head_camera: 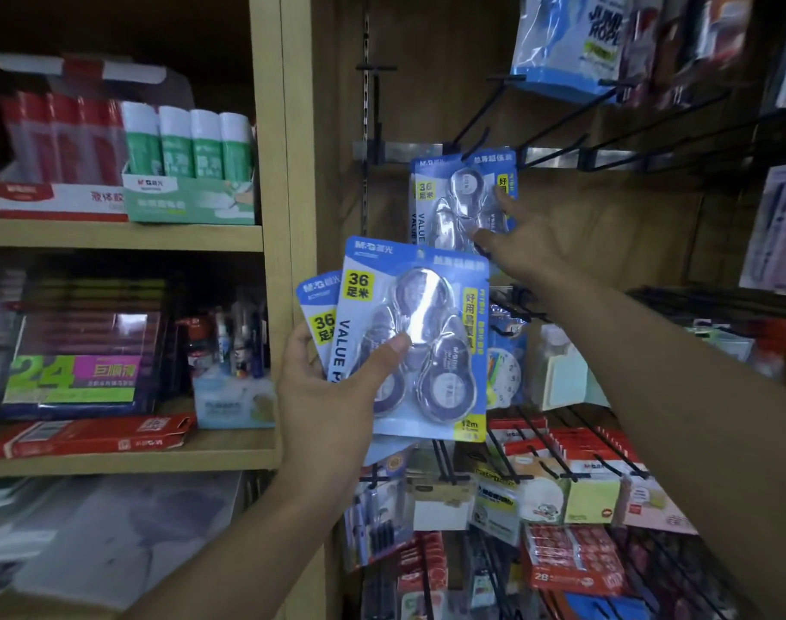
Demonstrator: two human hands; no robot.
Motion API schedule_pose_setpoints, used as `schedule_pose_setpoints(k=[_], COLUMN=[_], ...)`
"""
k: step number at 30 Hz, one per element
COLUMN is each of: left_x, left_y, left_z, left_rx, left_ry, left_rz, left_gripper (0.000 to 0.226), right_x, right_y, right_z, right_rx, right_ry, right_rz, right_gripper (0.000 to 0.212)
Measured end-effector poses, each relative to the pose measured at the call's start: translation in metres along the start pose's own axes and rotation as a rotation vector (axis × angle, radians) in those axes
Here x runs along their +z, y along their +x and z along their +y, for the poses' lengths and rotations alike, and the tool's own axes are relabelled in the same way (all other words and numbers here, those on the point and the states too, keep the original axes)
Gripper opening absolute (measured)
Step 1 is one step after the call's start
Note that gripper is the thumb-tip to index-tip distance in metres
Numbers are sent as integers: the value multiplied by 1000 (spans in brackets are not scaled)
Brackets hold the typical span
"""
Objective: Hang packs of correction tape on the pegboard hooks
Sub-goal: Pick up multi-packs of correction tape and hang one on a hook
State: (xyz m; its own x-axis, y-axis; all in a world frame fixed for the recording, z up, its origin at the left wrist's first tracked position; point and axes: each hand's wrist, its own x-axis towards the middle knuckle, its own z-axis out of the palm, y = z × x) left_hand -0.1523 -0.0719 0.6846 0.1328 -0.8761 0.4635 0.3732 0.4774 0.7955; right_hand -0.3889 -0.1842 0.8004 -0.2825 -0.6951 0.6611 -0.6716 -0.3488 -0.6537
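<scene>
Left hand (333, 396) grips two packs (416, 342); right hand (532, 243) touches hung pack (462, 199).
Thumb over front blister; right fingers spread, below hook (462, 132).

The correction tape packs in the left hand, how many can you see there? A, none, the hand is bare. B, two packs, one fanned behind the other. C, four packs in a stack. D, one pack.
B: the left hand grips a front correction tape pack with its thumb across the blister, and the edge of a second pack peeks out behind it on the left.
</scene>
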Motion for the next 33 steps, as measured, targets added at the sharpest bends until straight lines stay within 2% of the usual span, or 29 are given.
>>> schedule_pose_setpoints(k=[3,8,13,15,17,21,25,27,30,33], left_x=[-3,-7,-7,-7,-6,-3,4,7,13,18], left_y=[-2,1,-1,0,2,5,7,10,12,12], left_z=[0,5,8,8,8,5,1,-2,-5,-6], left_rx=[-18,-27,-50,-42,-27,15,36,41,62,104], left_ry=[2,40,55,51,39,25,-15,-39,-75,-62], left_rz=[-32,-111,-142,-140,-140,-145,-104,-62,-12,6], left_gripper=[44,42,47,49,49,44,41,41,44,51], right_x=[3,9,8,6,2,-8,-13,-13,-1,15], right_y=[14,26,24,20,14,-13,-87,-133,-184,-208], right_z=[0,4,4,1,-5,-25,-46,-49,-39,-26], right_rx=[21,59,58,33,11,-29,-123,-146,-170,-181], right_ry=[-103,-77,-159,-170,-105,75,341,357,319,215], right_rz=[-44,-51,-60,-47,-21,92,242,237,98,21], right_gripper=[75,77,78,73,63,67,45,50,72,84])
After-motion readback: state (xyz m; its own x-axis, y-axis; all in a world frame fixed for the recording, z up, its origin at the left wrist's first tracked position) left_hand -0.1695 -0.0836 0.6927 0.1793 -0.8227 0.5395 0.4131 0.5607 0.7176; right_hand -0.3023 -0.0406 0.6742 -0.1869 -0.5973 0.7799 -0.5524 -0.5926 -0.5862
